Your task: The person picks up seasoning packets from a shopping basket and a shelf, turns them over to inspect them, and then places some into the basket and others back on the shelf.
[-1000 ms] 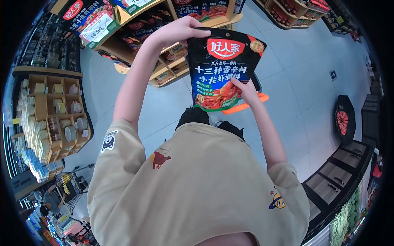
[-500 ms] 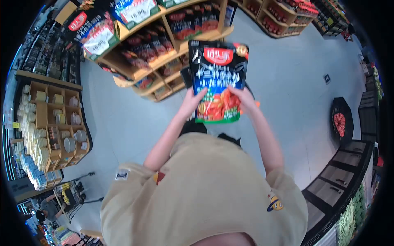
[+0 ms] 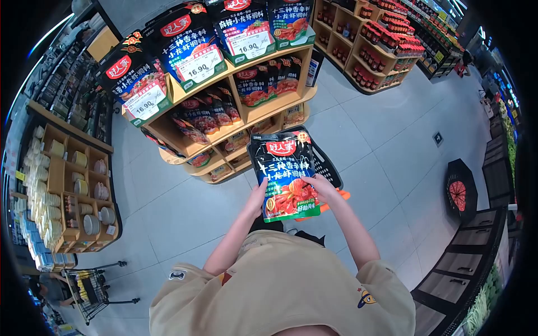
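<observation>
A black, blue and green pouch of crayfish seasoning [image 3: 283,179] is held upright in front of my body, its printed front facing me. My left hand [image 3: 258,197] grips its left edge, with the thumb on the front. On the right side my right hand [image 3: 323,188] pinches the pouch, thumb also on the front and fingers hidden behind it. A black shopping basket [image 3: 324,166] with orange handles [image 3: 343,196] shows partly behind and below the pouch; what is inside it is hidden.
Ahead, a wooden display shelf [image 3: 274,115] carries similar pouches and price cards [image 3: 199,67]. Jars fill another shelf [image 3: 386,53] at back right. Bowls stand on a rack [image 3: 78,185] at left. A person with a trolley [image 3: 89,294] is at lower left; a dark counter [image 3: 462,263] curves along the right.
The view has tilted up, so the pouch and both hands appear lower and more of the shelf shows. Both hands keep hold of the pouch, and more of the basket is visible.
</observation>
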A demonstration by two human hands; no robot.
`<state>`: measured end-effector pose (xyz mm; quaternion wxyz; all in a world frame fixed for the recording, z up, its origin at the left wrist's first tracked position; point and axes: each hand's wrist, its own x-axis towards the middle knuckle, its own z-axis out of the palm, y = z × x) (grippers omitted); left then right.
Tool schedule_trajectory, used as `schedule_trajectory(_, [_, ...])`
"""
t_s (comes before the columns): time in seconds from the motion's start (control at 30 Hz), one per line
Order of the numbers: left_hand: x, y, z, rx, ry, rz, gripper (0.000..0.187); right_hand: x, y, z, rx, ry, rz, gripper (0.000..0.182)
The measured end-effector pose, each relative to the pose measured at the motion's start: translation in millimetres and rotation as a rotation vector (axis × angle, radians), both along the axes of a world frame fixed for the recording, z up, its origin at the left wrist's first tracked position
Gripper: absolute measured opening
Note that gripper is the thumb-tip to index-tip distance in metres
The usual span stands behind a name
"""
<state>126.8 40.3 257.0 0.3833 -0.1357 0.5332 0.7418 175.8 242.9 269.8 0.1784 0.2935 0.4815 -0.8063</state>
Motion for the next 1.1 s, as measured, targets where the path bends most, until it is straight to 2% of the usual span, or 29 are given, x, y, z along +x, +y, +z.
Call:
schedule_trajectory(0.1, [-13.3, 9.1, -6.0, 0.058, 0.079, 0.083, 0.044, -15.6, 5.0, -4.0, -0.05, 0.062, -0.031, 0.026])
schedule_trajectory(0.2, [-27.9, 21.1, 4.0, 0.046, 0.225, 0.166, 0.036, -32.8, 13.2, 2.7, 0.056, 0.099, -0.076, 0.025])
schedule_trajectory(0.37, [-61.2, 31.3, -12.3, -0.184, 0.551, 0.116, 0.037, -60.7, 24.8, -1.0, 0.116, 0.104, -0.118, 0.024])
schedule_trajectory(0.57, [-82.5, 24.7, -20.9, -0.191, 0.629, 0.151, 0.035, -85.9, 14.8, -7.1, 0.059, 0.128, -0.116, 0.026])
schedule_trajectory(0.63, [-84.4, 21.2, -20.7, -0.25, 0.611, 0.151, 0.034, -90.7, 13.2, -8.7, 0.106, 0.07, -0.072, 0.025])
schedule_trajectory(0.67, [-84.2, 20.2, -20.8, -0.306, 0.69, 0.151, 0.033, -92.9, 15.2, -12.4, 0.115, 0.098, -0.047, 0.025])
schedule_trajectory(0.7, [-84.3, 21.3, -12.8, -0.312, 0.694, 0.154, 0.033, -95.5, 17.5, -16.2, 0.122, 0.128, -0.021, 0.024])
schedule_trajectory(0.77, [-88.9, 29.9, 7.6, -0.462, 0.874, 0.104, 0.031, -105.5, 27.8, -10.6, 0.107, 0.154, -0.014, 0.023])
schedule_trajectory(0.83, [-104.3, 44.4, 33.3, -0.575, 0.876, 0.04, 0.029, -121.0, 43.2, 5.9, 0.159, 0.155, -0.038, 0.022])
schedule_trajectory(0.9, [-125.1, 65.8, 65.0, -0.876, 1.043, -0.086, 0.027, -142.0, 69.2, 32.0, 0.27, 0.21, -0.009, 0.026])
schedule_trajectory(0.97, [-156.1, 87.9, 95.1, -0.973, 1.285, -0.097, 0.024, -170.0, 99.9, 65.9, 0.382, 0.28, 0.02, 0.026])
schedule_trajectory(1.03, [-195.3, 111.1, 121.4, -0.991, 1.397, -0.081, 0.023, -207.0, 133.1, 96.1, 0.462, 0.5, 0.046, 0.022])
schedule_trajectory(1.1, [-224.7, 136.1, 170.7, -0.704, 1.126, -0.068, 0.023, -244.3, 161.4, 140.6, 0.484, 0.585, 0.106, 0.019])
